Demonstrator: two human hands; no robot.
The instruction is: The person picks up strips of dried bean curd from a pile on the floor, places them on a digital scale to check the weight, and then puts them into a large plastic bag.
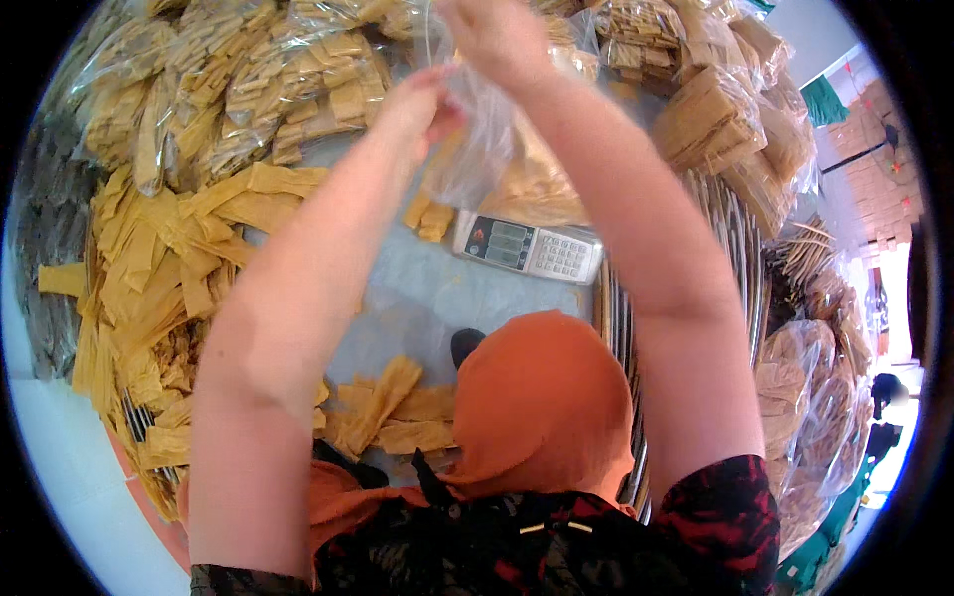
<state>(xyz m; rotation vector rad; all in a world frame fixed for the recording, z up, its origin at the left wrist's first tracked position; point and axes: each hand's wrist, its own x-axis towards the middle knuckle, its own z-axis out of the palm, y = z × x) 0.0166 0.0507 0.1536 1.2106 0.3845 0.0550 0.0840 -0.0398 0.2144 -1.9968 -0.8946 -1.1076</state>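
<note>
A clear plastic bag (482,149) with tan, flat dried strips (542,184) in its lower part stands at the far edge of a grey digital scale (527,246). I cannot tell whether it rests on the pan. My right hand (497,40) is closed around the gathered top of the bag, its fingertips partly cut off by the upper edge. Beside the bag's left side, my left hand (422,107) has its fingers apart and loosely curved, slightly blurred, with nothing visible in them.
Loose yellow strips (159,248) are heaped at the left; more strips (393,412) lie before my orange-covered knee (547,407). Filled clear bags (308,89) line the far side, with others (711,124) at the right. Thin dark sticks (730,228) lie beyond my right arm.
</note>
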